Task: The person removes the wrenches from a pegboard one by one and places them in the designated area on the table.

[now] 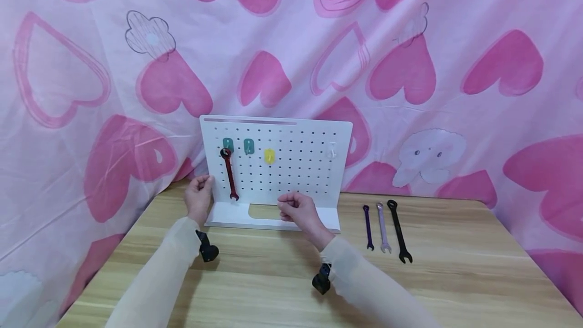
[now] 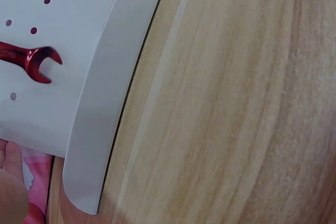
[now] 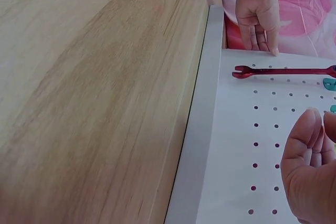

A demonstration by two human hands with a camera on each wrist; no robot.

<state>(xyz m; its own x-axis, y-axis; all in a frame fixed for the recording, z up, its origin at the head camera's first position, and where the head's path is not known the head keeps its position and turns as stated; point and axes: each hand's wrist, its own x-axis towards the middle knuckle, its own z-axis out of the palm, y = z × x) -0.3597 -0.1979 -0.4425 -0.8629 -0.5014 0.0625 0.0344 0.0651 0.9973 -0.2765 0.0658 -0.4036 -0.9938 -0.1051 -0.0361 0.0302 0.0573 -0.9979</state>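
Note:
A white pegboard stands upright on its own base at the back of the table. A red combination wrench hangs by its ring end from the leftmost green hook, open end down. My left hand is at the board's left edge; in the right wrist view its fingertips touch that edge, with other fingers behind it. In front of the board's lower middle, my right hand hovers with loosely bent fingers and nothing visible between them.
Another green hook, a yellow hook and a clear hook are on the board. Right of it lie a dark purple wrench, a lilac wrench and a larger black wrench. A pink heart-print cloth hangs behind.

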